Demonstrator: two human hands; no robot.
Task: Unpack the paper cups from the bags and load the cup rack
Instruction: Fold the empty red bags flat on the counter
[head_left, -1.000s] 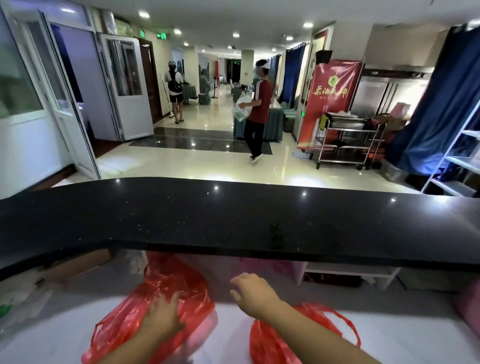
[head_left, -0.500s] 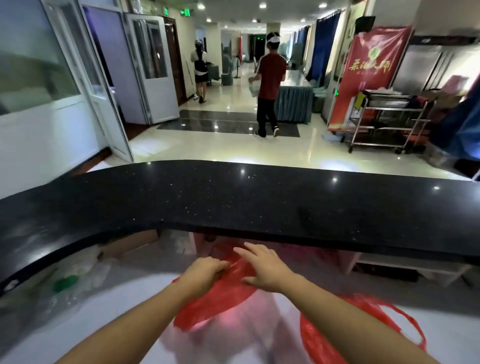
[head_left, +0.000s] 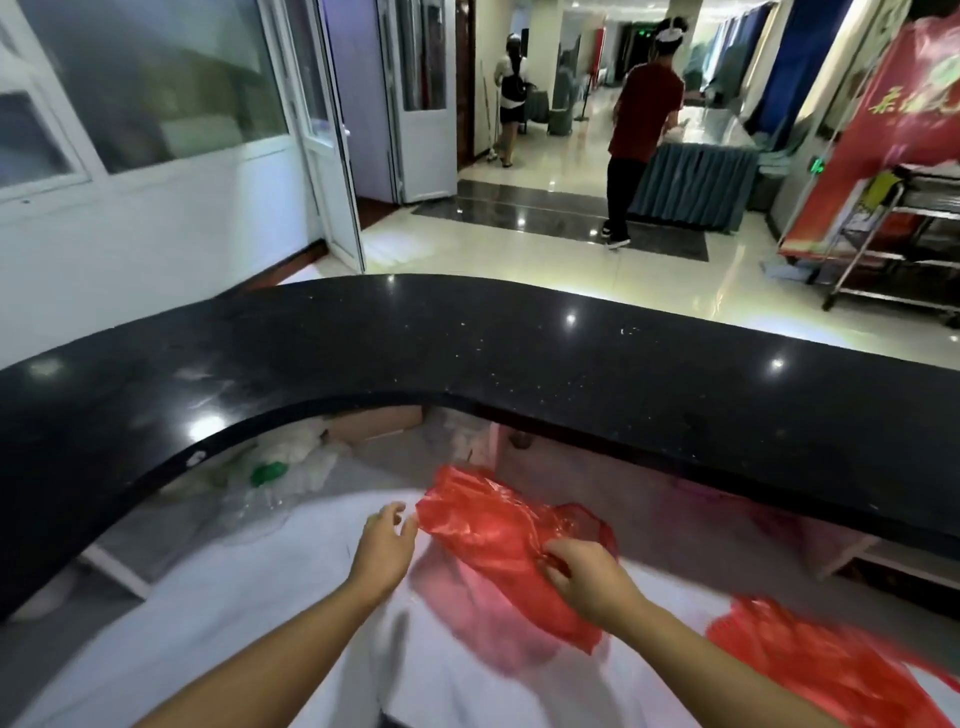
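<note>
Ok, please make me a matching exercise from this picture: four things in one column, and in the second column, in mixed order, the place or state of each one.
Column one:
1. left hand
2. right hand
3. second red bag
4. green object

Column two:
A. lies among clear plastic under the black counter, on the left
B. grips the red bag in the middle
C. fingers relaxed, at the left edge of that bag
D. lies untouched on the white surface, at the lower right

Pairs: 1-C, 2-B, 3-D, 4-A.
</note>
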